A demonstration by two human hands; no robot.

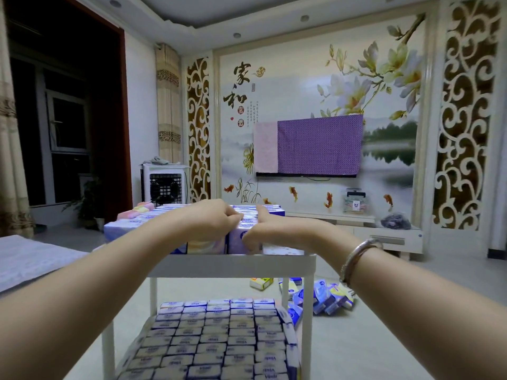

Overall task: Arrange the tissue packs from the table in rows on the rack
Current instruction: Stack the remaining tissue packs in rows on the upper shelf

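I see my left hand (216, 219) and my right hand (256, 237) side by side on the top shelf (233, 263) of the white rack (311, 286). The fingers of both are curled onto the tissue packs (248, 223) at the front of that shelf; the left pinches the tops of the packs, and the right grips a pack at the front edge with its thumb raised against the row. The top shelf holds packs standing in rows that run back from the front rail, with a few pink packs (137, 212) at the far left corner. The lower shelf (219, 341) of the rack is filled with packs in tight rows, with a few tilted along its right side. On the floor, just right of the rack, lies a loose pile of packs (326, 296). A bracelet (356, 256) sits on my right wrist.
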